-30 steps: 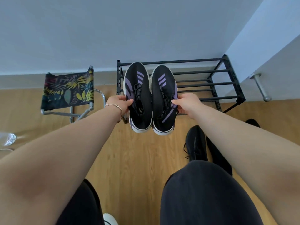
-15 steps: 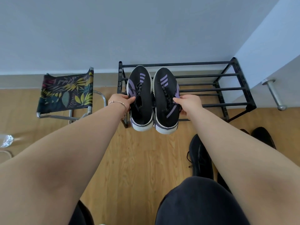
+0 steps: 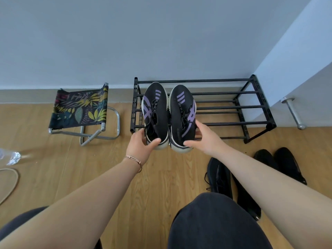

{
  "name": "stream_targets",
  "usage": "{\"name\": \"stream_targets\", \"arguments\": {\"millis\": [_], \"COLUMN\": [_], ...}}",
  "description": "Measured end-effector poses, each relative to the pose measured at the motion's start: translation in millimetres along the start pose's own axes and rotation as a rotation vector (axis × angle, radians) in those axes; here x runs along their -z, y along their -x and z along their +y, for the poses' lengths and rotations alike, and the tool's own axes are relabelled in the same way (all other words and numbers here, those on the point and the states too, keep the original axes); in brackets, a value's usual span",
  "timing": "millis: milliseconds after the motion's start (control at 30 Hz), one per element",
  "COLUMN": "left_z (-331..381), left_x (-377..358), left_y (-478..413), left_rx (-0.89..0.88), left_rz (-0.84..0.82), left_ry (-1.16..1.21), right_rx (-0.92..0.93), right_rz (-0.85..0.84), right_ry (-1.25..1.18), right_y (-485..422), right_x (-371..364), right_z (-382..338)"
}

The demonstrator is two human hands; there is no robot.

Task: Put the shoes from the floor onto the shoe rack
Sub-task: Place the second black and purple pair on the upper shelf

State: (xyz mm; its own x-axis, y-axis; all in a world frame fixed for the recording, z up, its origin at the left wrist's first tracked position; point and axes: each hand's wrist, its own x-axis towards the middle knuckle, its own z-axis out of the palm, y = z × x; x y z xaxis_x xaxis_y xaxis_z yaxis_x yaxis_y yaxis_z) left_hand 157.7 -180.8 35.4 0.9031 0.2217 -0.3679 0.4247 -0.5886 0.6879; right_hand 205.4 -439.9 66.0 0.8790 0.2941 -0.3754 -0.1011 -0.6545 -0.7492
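Two black sneakers with purple stripes sit side by side on the left end of the black metal shoe rack (image 3: 233, 81), toes toward the wall. My left hand (image 3: 142, 146) cups the heel of the left sneaker (image 3: 156, 112), thumb across its sole edge. My right hand (image 3: 204, 141) holds the heel side of the right sneaker (image 3: 181, 114). Both heels stick out past the rack's front bar. A pair of plain black shoes (image 3: 218, 177) lies on the wooden floor to the right, and another black pair (image 3: 285, 164) lies further right.
A folding stool with leaf-print fabric (image 3: 80, 108) stands left of the rack. A clear plastic bottle (image 3: 9, 156) lies at the far left edge. A metal door stop (image 3: 294, 114) juts from the wall corner on the right. My dark-clad knees fill the bottom.
The purple-striped sneakers have moved forward and down onto the rack's top bars. Both hands slid back from the sides of the shoes to their heels.
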Motion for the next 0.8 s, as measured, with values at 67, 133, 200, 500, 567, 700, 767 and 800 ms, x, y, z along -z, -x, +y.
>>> {"name": "stream_targets", "arguments": {"millis": [67, 133, 200, 500, 567, 700, 767, 800], "left_z": [-2.1, -2.2, -2.8, 4.4, 11.3, 23.2, 27.3, 29.2], "left_x": [-7.3, -11.0, -13.4, -5.8, -1.7, 8.1, 13.5, 16.0], "left_y": [3.9, 2.4, -1.7, -20.8, -30.4, -49.2, -58.8, -63.1], "left_rx": [-0.042, -0.041, -0.043, -0.072, -0.065, -0.062, -0.061, -0.058], "left_rz": [-0.016, -0.005, 0.027, 0.089, 0.095, 0.110, 0.103, 0.097], "left_ry": [-0.069, -0.102, -0.134, -0.168, -0.137, -0.100, -0.095, -0.101], "right_rx": [0.036, 0.066, 0.055, 0.091, 0.106, 0.083, 0.069, 0.061], "right_rz": [0.007, 0.041, 0.069, 0.149, 0.158, 0.138, 0.132, 0.125], "right_ry": [0.100, 0.149, 0.200, 0.137, 0.094, 0.051, 0.051, 0.056], "right_y": [1.6, 0.1, -2.4, -17.3, -28.2, -47.9, -55.8, -59.5], "right_x": [-8.6, -15.8, -20.5, -17.2, -13.4, -7.5, -5.2, -4.4], "right_z": [2.8, 3.9, 2.8, -3.6, -11.4, -26.6, -32.6, -35.4]}}
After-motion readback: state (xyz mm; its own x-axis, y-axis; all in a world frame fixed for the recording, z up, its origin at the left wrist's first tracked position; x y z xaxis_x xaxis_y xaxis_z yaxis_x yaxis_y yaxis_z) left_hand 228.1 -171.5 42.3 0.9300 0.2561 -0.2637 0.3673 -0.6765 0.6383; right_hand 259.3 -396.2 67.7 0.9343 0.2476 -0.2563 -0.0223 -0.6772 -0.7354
